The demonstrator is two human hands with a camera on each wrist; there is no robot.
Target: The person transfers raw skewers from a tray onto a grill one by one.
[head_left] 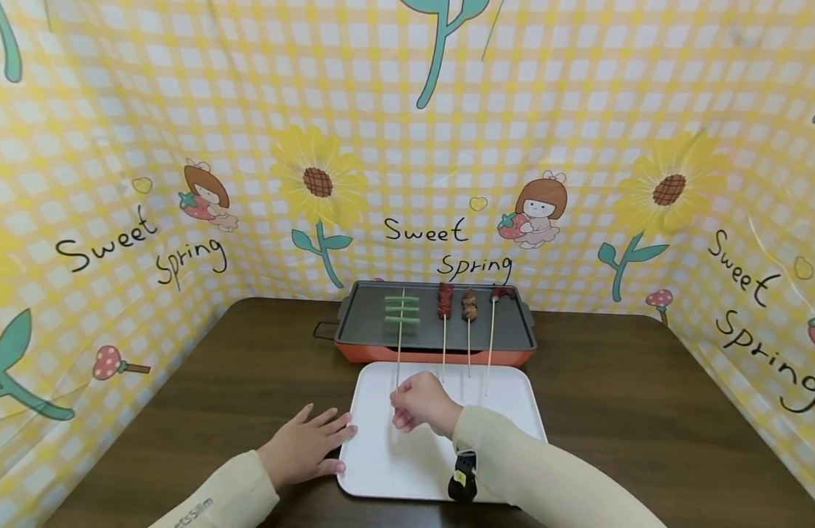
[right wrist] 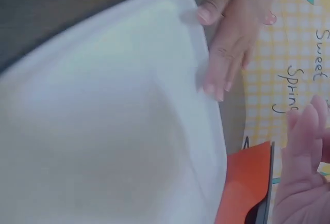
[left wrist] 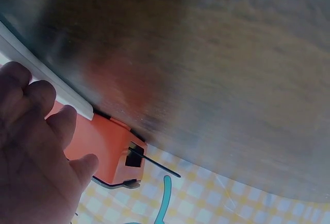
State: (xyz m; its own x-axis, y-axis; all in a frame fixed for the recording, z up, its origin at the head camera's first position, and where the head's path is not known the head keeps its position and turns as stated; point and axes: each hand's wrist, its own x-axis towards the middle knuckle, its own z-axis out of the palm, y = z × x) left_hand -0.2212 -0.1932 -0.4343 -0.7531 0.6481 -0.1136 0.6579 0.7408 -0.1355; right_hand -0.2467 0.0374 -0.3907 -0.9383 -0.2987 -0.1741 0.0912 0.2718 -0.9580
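Observation:
My right hand (head_left: 423,403) pinches the lower end of a wooden skewer (head_left: 399,359) above the white tray (head_left: 381,469). Green vegetable pieces (head_left: 402,309) on that skewer lie crosswise over the dark griddle plate (head_left: 368,326). Fingers spread, my left hand (head_left: 308,444) touches the tray's left rim; in the left wrist view the same hand (left wrist: 36,146) is at the tray's edge. To the right on the griddle are a red meat skewer (head_left: 445,302), a browned meat skewer (head_left: 470,304) and a skewer with a dark red piece (head_left: 503,293). Their sticks reach over the tray.
The griddle has an orange base (head_left: 368,354) and a wire handle (head_left: 324,331) at its left. It stands behind the tray on a brown wooden table (head_left: 618,396). A yellow checked cloth (head_left: 394,183) encloses the table's back and sides.

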